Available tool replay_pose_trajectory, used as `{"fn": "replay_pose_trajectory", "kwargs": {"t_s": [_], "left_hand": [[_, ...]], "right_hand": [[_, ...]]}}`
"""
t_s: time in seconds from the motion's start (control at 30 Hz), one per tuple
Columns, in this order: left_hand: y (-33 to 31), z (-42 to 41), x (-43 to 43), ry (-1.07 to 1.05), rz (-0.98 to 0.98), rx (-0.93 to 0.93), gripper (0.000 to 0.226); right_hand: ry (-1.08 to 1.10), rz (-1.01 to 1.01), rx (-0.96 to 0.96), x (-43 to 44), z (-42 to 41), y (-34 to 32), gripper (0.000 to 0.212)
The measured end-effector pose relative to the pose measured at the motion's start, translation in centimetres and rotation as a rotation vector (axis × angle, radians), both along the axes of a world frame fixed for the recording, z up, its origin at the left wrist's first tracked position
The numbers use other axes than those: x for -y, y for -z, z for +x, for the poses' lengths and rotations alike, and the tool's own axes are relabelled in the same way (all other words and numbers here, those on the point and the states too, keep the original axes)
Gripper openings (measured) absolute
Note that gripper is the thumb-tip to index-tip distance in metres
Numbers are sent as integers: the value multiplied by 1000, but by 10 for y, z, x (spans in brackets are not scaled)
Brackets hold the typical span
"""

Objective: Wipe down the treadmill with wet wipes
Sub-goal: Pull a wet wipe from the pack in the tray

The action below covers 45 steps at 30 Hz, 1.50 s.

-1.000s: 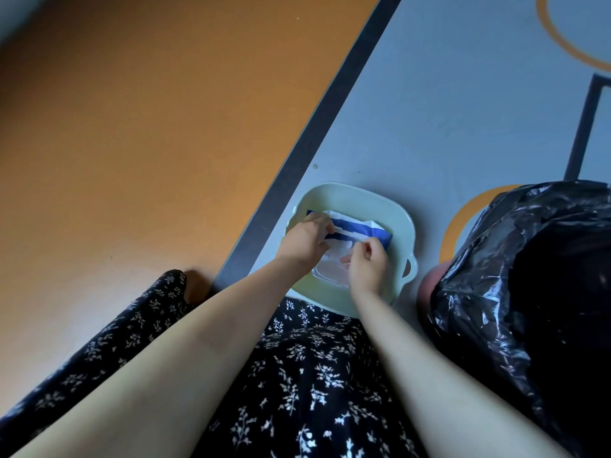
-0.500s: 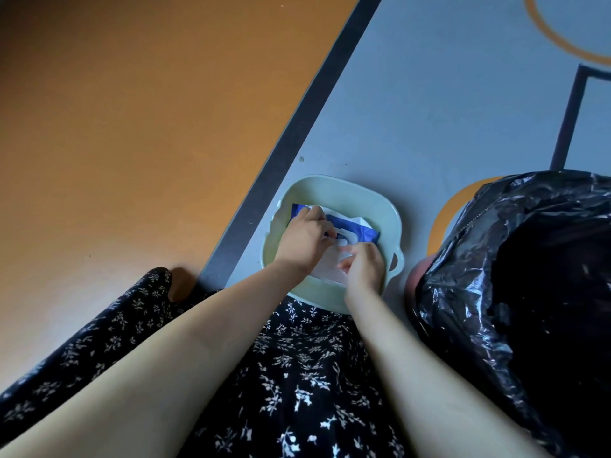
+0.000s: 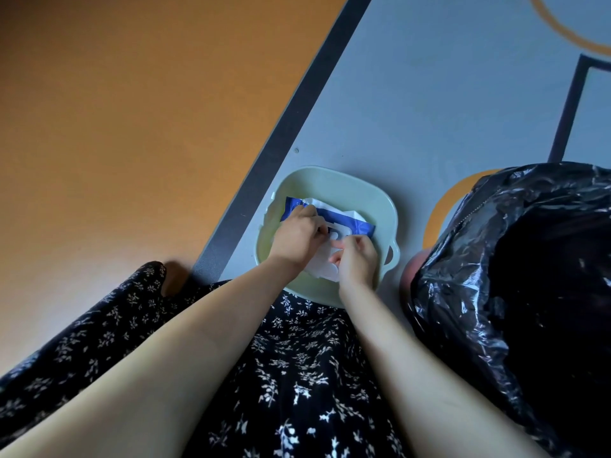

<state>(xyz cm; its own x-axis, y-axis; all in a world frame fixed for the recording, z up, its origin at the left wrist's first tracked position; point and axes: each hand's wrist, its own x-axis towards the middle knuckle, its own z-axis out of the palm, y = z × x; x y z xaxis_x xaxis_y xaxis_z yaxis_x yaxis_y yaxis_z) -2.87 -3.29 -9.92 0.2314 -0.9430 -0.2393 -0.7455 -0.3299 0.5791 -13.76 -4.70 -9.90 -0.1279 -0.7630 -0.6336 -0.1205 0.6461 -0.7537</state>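
**Wipes pack held in basin, both hands on it**

The wet wipes pack [image 3: 351, 227], blue along its upper edge and white below, lies inside a pale green basin [image 3: 330, 175] on the floor. Its printing is too blurred to read. The left hand [image 3: 297, 241] grips the pack's 9 o'clock end with its fingers curled over the blue edge. The right hand [image 3: 358, 262] sits at the pack's 5 o'clock side, and its curled fingertips pinch the white front. Whether they hold a flap or a wipe cannot be told.

The basin stands on a grey floor [image 3: 429, 110]. At 9 o'clock of the basin a dark stripe [image 3: 297, 107] runs diagonally, with orange floor [image 3: 132, 127] beyond it. At 3 o'clock, just beside the basin, stands a black bin bag [image 3: 489, 266], crumpled and glossy, partly covering an orange ring mark [image 3: 439, 209]. At 6 o'clock a dark floral dress [image 3: 297, 375] overlaps the basin's near rim.
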Motion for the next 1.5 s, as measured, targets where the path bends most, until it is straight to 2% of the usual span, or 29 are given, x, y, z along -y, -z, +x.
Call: {"fn": "replay_pose_trajectory", "kwargs": {"t_s": [0.1,0.23,0.37,0.47,0.57,0.73,1.0,1.2,1.3,1.5], "left_hand": [[1,-1,1,8,4,7,23],[3,-3,-2,47,-20,64,9],[6,-1,-4,66,-26,87,19],[6,0,-4,85,14,91,14],[4,1,-2,93,79,88,18],[-3,5,6,51,161,-18,26],[-7,8,6,-120,131,-197,12],[3,13,-2,-18,33,-125,9],[4,7,1,-48,37,-104,6],[4,9,4,-92,74,-215,6]], "right_hand": [[-13,-18,15,1,0,3,22],[-72,-45,44,0,3,12,22],[-84,-61,66,-1,2,10,23],[-62,-55,104,2,1,6,19],[-26,-39,126,3,2,6,20],[15,-7,140,3,0,7,24],[-12,-12,127,3,0,10,24],[-3,-1,169,3,-1,3,22],[31,21,176,4,-3,1,24],[39,52,80,2,-3,0,20]]}}
